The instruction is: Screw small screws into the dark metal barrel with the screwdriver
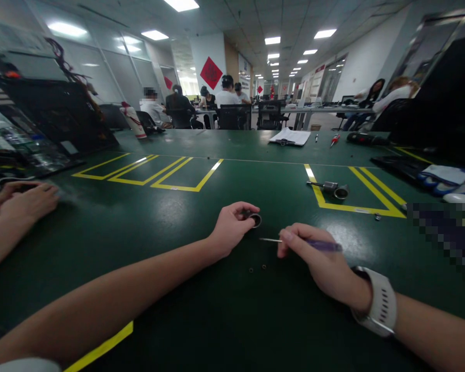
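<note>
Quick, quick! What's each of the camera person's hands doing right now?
Left hand: closed, holding a small round metal part.
Right hand: closed, holding a thin purple-handled tool.

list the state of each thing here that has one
Round silver metal part, held in the left hand, open end showing
Slim purple-handled metal screwdriver, held in the right hand, tip free
Silver metal assembly with thin shaft, lying across yellow tape
Two small dark rings, lying apart on the green table
Clipboard with white paper, lying flat
White-and-red cylindrical bottle, standing
Pale watch with holed strap, fastened
White rectangular ceiling lights, lit
</note>
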A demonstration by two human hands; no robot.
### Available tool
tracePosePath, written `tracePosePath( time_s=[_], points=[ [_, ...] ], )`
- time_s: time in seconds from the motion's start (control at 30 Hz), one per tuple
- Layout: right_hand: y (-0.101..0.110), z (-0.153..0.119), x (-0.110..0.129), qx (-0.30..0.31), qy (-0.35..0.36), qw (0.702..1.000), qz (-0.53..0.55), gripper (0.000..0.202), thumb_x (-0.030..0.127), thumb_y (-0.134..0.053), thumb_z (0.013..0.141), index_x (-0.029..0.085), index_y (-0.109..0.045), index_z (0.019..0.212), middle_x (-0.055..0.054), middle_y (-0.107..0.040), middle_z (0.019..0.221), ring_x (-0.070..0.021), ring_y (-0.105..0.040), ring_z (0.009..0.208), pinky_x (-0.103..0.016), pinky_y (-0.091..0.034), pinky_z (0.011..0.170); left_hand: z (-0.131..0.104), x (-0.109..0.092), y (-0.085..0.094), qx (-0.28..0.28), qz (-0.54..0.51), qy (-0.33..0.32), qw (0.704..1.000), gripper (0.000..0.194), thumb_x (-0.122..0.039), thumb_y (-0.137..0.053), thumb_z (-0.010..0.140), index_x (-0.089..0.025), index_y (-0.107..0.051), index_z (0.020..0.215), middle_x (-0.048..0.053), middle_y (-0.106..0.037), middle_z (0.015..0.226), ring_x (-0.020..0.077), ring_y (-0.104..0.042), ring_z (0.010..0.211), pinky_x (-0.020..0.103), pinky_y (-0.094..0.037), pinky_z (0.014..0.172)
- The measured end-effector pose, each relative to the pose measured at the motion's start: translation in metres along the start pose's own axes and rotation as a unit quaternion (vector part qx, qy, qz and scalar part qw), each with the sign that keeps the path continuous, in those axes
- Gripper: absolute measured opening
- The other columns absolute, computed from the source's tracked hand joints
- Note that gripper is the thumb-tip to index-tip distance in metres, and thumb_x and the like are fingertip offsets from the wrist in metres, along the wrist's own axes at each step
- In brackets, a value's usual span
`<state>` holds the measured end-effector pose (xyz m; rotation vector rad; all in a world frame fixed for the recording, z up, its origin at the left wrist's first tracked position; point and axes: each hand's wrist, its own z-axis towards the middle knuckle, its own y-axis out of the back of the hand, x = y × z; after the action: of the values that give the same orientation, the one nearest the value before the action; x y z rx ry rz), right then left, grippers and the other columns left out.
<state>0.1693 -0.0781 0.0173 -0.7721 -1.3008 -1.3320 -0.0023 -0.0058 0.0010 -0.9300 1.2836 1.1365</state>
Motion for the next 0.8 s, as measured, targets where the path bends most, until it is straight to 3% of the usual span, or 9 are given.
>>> tracePosePath(
  time_s=[0.1, 0.2, 0.43, 0.57, 0.67, 0.8],
  points=[
    [0.002, 0.005, -0.004, -0.009, -0.066, 0.988, 0.139, 0.048, 0.047, -0.049, 0.085, 0.019, -0.05, 0.046, 0.003, -0.047, 0.042, -0.0121, -0.048, 0.05, -0.034, -0.043, 0.077, 0.001, -0.002, 0.0, 0.003, -0.007, 0.014, 1.0, 0.023, -0.012, -0.066, 0.064, -0.014, -0.064, 0.087, 0.005, -0.068, 0.086, 0.0159, -0.063, 0.079, 0.034, -0.049, 0.079],
    [0.001, 0.007, -0.005, 0.017, -0.094, 0.979, 0.18, 0.048, 0.048, -0.051, 0.083, 0.019, -0.049, 0.044, 0.005, -0.044, 0.038, -0.011, -0.046, 0.046, -0.035, -0.042, 0.081, 0.001, -0.003, 0.0, -0.001, -0.013, 0.023, 1.0, 0.025, -0.011, -0.065, 0.063, -0.014, -0.064, 0.087, 0.004, -0.067, 0.087, 0.0159, -0.062, 0.081, 0.034, -0.048, 0.081],
    [0.001, 0.006, -0.007, 0.043, -0.088, 0.985, 0.14, 0.046, 0.047, -0.049, 0.085, 0.019, -0.051, 0.048, 0.004, -0.047, 0.042, -0.0115, -0.047, 0.049, -0.03, -0.043, 0.068, 0.001, -0.003, 0.0, 0.008, -0.016, 0.029, 0.999, 0.026, -0.011, -0.064, 0.062, -0.014, -0.063, 0.089, 0.004, -0.066, 0.087, 0.0153, -0.061, 0.079, 0.035, -0.047, 0.082],
    [0.001, 0.003, -0.001, 0.055, -0.081, 0.994, 0.039, 0.048, 0.047, -0.043, 0.088, 0.02, -0.05, 0.05, 0.003, -0.048, 0.044, -0.0118, -0.047, 0.047, -0.028, -0.041, 0.058, 0.001, -0.003, 0.001, 0.014, -0.026, 0.022, 0.999, 0.03, -0.007, -0.064, 0.062, -0.014, -0.059, 0.091, 0.006, -0.065, 0.096, 0.0167, -0.061, 0.087, 0.036, -0.046, 0.086],
    [-0.003, -0.002, 0.007, 0.065, -0.028, 0.993, -0.091, 0.047, 0.042, -0.038, 0.09, 0.02, -0.048, 0.05, 0.001, -0.048, 0.047, -0.0118, -0.046, 0.048, -0.028, -0.037, 0.054, 0.001, -0.002, 0.0, 0.002, -0.052, 0.016, 0.999, 0.032, -0.003, -0.064, 0.06, -0.015, -0.055, 0.089, 0.007, -0.064, 0.1, 0.0175, -0.061, 0.092, 0.037, -0.045, 0.088],
    [-0.008, -0.009, 0.009, 0.094, 0.144, 0.959, -0.224, 0.036, 0.03, -0.037, 0.092, 0.019, -0.049, 0.06, -0.001, -0.052, 0.059, -0.0125, -0.047, 0.057, -0.029, -0.037, 0.061, 0.0, -0.002, 0.0, 0.003, -0.045, 0.011, 0.999, 0.03, -0.006, -0.066, 0.059, -0.014, -0.057, 0.087, 0.006, -0.064, 0.098, 0.0169, -0.06, 0.09, 0.037, -0.045, 0.088]
  ],
)
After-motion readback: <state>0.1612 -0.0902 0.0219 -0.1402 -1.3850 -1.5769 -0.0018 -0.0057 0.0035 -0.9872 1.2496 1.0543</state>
